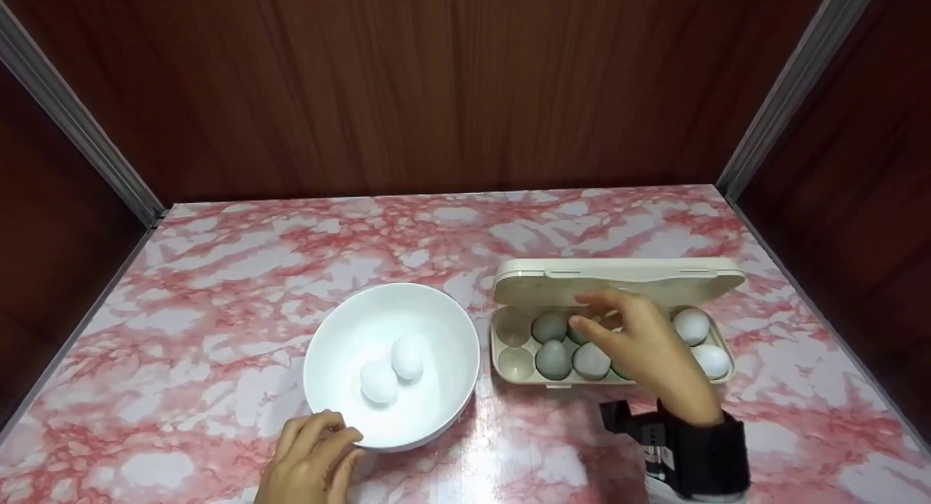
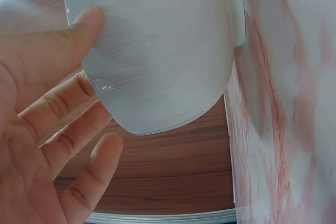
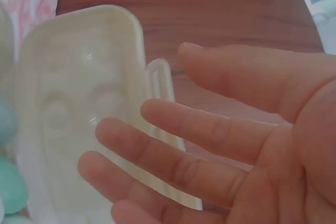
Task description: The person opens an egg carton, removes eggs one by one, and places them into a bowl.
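A white bowl (image 1: 334,351) stands left of centre on the table, with two white eggs (image 1: 380,382) lying side by side in it. At its near left rim my left hand (image 1: 309,460) pinches the edge, the thumb (image 2: 90,22) on the outer wall and the other fingers behind the rim. To the right an egg carton (image 1: 524,377) lies with its lid (image 1: 618,266) raised. My right hand (image 1: 644,337) hovers over it with fingers spread, holding nothing. Grey-green eggs (image 1: 553,360) and white eggs (image 1: 710,361) sit in the carton; my hand hides some.
The left-end cups (image 1: 516,362) of the carton hold no eggs. Wooden panels (image 1: 436,89) close off the back and both sides of the red-and-white marbled table (image 1: 218,286). A black strap (image 1: 702,453) circles my right wrist.
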The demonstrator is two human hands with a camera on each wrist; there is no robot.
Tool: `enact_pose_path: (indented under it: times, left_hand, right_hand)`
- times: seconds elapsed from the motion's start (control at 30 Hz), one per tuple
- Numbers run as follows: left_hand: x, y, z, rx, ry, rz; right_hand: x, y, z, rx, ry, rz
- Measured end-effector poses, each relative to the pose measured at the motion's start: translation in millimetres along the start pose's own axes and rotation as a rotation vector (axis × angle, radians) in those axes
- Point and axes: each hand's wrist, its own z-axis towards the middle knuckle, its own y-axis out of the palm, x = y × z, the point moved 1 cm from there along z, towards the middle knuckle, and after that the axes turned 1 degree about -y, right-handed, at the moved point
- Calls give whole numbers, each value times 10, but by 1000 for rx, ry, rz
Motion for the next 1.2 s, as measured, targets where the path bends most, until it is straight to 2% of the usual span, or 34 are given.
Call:
enact_pose_path:
  times: [0.17, 0.37, 0.53, 0.87, 1.2]
  left_hand:
    - [1, -2, -5, 0, -3, 6]
    - [-2, -4, -2, 17, 13, 0]
    - [5, -7, 3, 6, 16, 12]
    - [12, -11, -4, -21, -3, 31]
    - [13, -15, 4, -11, -8, 18]
  right_hand:
    - [99, 12, -11, -36, 62, -5]
    - [174, 61, -14, -36, 71, -27]
    - [195, 124, -9, -54, 94, -22]
    - [221, 292, 39, -100, 86, -17]
    - [257, 405, 57, -108, 78, -43]
